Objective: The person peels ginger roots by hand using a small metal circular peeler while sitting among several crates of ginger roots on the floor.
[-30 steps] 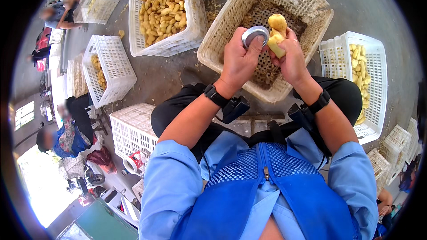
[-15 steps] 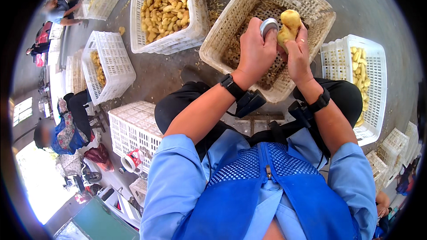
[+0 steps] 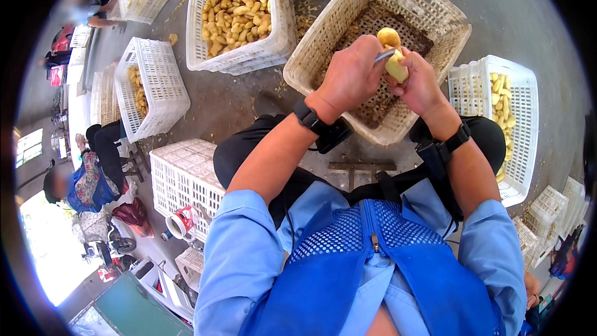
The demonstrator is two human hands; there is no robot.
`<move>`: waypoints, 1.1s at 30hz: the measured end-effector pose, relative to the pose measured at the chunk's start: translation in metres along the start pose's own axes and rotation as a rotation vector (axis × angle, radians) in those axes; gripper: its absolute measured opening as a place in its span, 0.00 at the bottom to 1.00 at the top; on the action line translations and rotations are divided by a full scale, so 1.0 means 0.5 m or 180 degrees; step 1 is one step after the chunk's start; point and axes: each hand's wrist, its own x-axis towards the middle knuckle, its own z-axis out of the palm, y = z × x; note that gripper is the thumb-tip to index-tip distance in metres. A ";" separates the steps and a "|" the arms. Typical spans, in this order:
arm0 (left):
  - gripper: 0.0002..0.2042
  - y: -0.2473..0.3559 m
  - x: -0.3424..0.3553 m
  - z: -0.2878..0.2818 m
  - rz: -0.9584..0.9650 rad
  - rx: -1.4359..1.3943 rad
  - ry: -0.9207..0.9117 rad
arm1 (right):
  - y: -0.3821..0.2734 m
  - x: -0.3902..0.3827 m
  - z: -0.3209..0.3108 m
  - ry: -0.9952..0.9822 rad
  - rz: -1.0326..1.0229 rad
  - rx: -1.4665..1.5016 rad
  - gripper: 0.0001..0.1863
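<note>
one knobbly yellow root (image 3: 396, 70), pale on its near end, is up over the stained crate (image 3: 435, 18), and the right hand (image 3: 423, 87) has it pinched between thumb and fingers! the left hand (image 3: 356, 71), curled round a metal tool (image 3: 385, 55), sets that edge right at the root; upper left, a white crate (image 3: 261, 56) brims with tan pieces (image 3: 236, 9)!

Grey floor (image 3: 497, 25) with white plastic crates (image 3: 165, 84), a dirt-stained crate (image 3: 336, 28) and pale scraps (image 3: 305, 23), perhaps peelings.
</note>
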 end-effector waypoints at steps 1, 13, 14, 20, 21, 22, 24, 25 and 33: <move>0.07 0.005 0.000 0.000 -0.0204 -0.0095 0.0002 | 0.001 -0.001 -0.001 -0.0035 0.0014 -0.0097 0.12; 0.09 -0.010 0.011 -0.055 -0.1270 -0.1795 0.0195 | -0.015 -0.017 0.020 -0.0935 0.0646 0.0806 0.20; 0.10 -0.024 0.009 -0.062 -0.1040 -0.1700 0.0206 | -0.016 -0.020 0.025 -0.0989 0.0789 0.0915 0.21; 0.10 -0.011 0.017 -0.070 -0.0958 -0.1583 -0.0341 | -0.006 -0.017 0.000 -0.1159 0.0935 0.1180 0.22; 0.09 -0.004 0.018 -0.071 -0.0869 -0.1471 -0.0358 | -0.007 -0.017 0.000 -0.1157 0.0926 0.1168 0.22; 0.09 -0.002 0.018 -0.075 -0.0756 -0.1382 -0.0396 | -0.007 -0.017 0.000 -0.1155 0.0918 0.1154 0.22; 0.09 0.000 0.017 -0.085 -0.0531 -0.1200 -0.0469 | -0.008 -0.016 0.000 -0.1196 0.0901 0.1106 0.21; 0.09 0.002 0.017 -0.089 -0.0547 -0.1255 -0.0480 | -0.008 -0.014 -0.001 -0.1241 0.0893 0.1070 0.21; 0.09 0.010 0.012 -0.100 -0.0588 -0.1239 -0.0641 | -0.007 -0.019 0.006 -0.1205 0.1091 0.0976 0.21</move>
